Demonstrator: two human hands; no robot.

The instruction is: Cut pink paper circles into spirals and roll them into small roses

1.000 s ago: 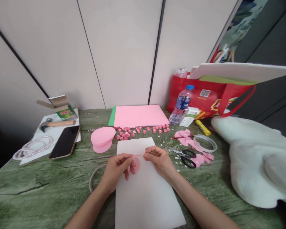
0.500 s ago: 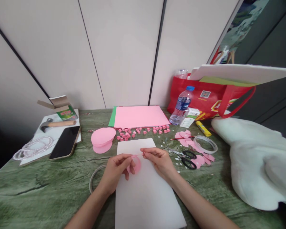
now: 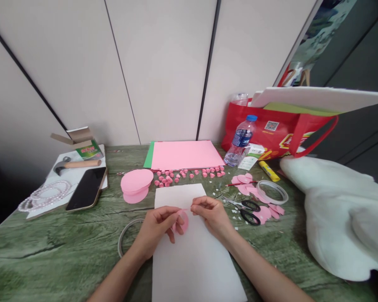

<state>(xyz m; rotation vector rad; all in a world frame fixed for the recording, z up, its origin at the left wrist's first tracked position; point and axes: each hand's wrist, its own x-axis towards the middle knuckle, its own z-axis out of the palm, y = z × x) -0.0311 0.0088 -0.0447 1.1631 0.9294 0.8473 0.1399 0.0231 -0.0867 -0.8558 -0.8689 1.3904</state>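
My left hand [image 3: 160, 226] pinches a pink paper circle [image 3: 183, 223] that hangs over a white foam board [image 3: 195, 260]. Close by on the right, my right hand [image 3: 209, 209] has thumb and forefinger pressed together near the circle's upper edge; what sits in the pinch is too small to make out. Several small pink paper rolls [image 3: 167, 179] lie beyond the board. Left of them rests a stack of larger pink paper ovals [image 3: 137, 180]. A tape roll [image 3: 122, 237] is partly hidden behind my left forearm.
Scissors [image 3: 249, 212], a second tape roll [image 3: 272, 192], pink paper scraps [image 3: 263, 214] and a glue stick [image 3: 269, 170] lie right. A water bottle [image 3: 241, 140] stands before a red bag [image 3: 271, 130]. A phone [image 3: 86, 188], hammer [image 3: 78, 164] and bead string [image 3: 45, 195] lie left.
Both hands have shifted slightly right, the pink circle moving along with my left hand. The view has tilted a little; the table things lie where they were.
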